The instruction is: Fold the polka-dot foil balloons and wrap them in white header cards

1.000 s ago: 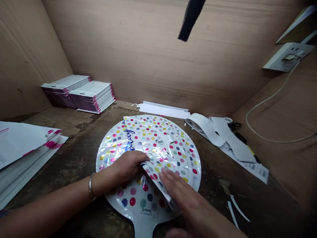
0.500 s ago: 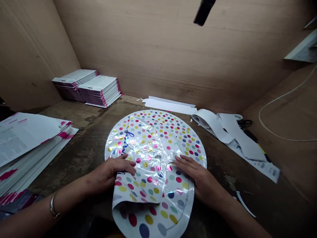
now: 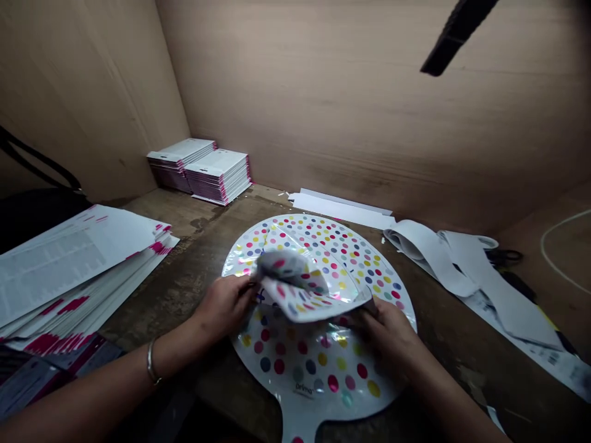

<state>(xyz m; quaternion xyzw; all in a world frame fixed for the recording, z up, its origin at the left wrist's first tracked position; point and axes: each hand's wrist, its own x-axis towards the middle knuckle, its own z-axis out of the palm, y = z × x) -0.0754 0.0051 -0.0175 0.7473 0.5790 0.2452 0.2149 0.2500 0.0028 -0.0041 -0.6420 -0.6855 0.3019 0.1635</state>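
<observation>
Where dotted flap [image 3: 302, 301] arches | left fingers [image 3: 241, 297], right fingers [image 3: 383, 315] hold opposite ends

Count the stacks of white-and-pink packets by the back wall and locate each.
2, side by side: the left stack in the far corner, and the right stack, slightly nearer. Any behind them would be hidden.
</observation>
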